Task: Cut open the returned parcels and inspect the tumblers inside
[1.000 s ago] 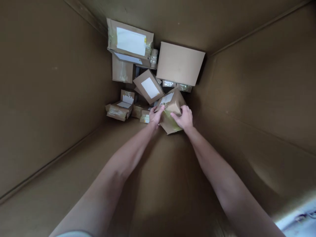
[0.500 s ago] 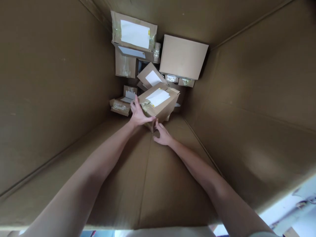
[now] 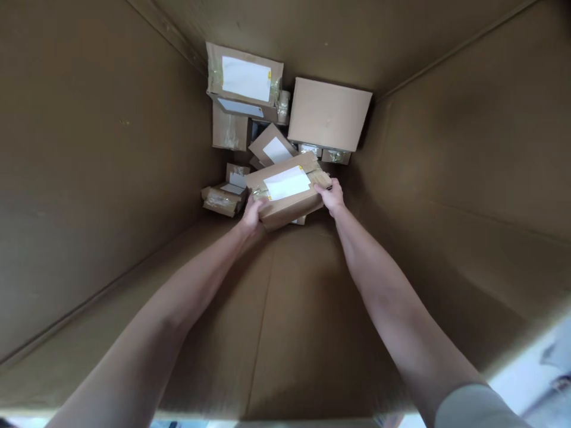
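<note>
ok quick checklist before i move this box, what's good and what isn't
1. Left hand gripping the held box at its left end: ok.
2. Right hand gripping its right end: ok.
3. White label facing the camera, mostly uncovered: ok.
4. Underside free of the boxes below: cannot tell, hidden.
5. Hands apart from the large plain box: ok.

The setting is looking like a warehouse or parcel-handling area, though the view is leaving its exact kind unclear. Taped brown cartons (image 3: 245, 80) with white labels (image 3: 286, 182) are lying heaped at the bottom of a huge cardboard container (image 3: 98, 196), while bright, blurred surroundings (image 3: 546, 371) are showing beyond it.
</note>
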The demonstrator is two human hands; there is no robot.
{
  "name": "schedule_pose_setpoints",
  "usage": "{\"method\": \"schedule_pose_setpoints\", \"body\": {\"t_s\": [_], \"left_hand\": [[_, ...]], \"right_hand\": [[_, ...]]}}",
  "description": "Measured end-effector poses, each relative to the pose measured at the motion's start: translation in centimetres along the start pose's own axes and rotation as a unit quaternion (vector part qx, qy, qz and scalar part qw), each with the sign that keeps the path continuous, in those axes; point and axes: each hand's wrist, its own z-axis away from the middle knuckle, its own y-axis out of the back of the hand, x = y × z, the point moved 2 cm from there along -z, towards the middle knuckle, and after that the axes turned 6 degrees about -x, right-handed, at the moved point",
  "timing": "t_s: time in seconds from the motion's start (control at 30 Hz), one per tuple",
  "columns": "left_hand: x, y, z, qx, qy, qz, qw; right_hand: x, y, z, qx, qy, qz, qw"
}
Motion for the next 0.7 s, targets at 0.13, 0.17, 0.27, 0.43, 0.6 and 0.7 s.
{"method": "schedule_pose_setpoints", "body": {"t_s": [0.13, 0.17, 0.27, 0.43, 0.6, 0.7], "left_hand": [[4.6, -0.9, 4.5, 0.006, -0.106, 0.003, 0.994], [6.4, -1.2, 6.4, -0.003, -0.137, -0.006, 0.991], [12.5, -2.2, 13.6, -0.019, -0.216, -0.042, 0.975], [23.4, -4.4, 29.0, -0.048, -0.296, -0.054, 0.953], [28.3, -11.6, 41.4, -0.197, -0.357, -0.125, 0.904], [26.0, -18.9, 45.3, -0.268, -0.383, -0.185, 0.864]], "right_hand": [[-3.9, 2.6, 7.5, 0.036, 0.058, -0.075, 0.995], [-5.7, 3.5, 9.8, 0.05, 0.079, -0.091, 0.991], [-12.0, 6.6, 17.8, 0.083, 0.161, -0.106, 0.978], [-21.1, 13.7, 33.9, 0.046, 0.314, -0.134, 0.939], [-21.5, 24.6, 45.9, 0.124, 0.418, -0.143, 0.888], [-17.4, 32.2, 48.9, 0.176, 0.411, -0.175, 0.877]]}}
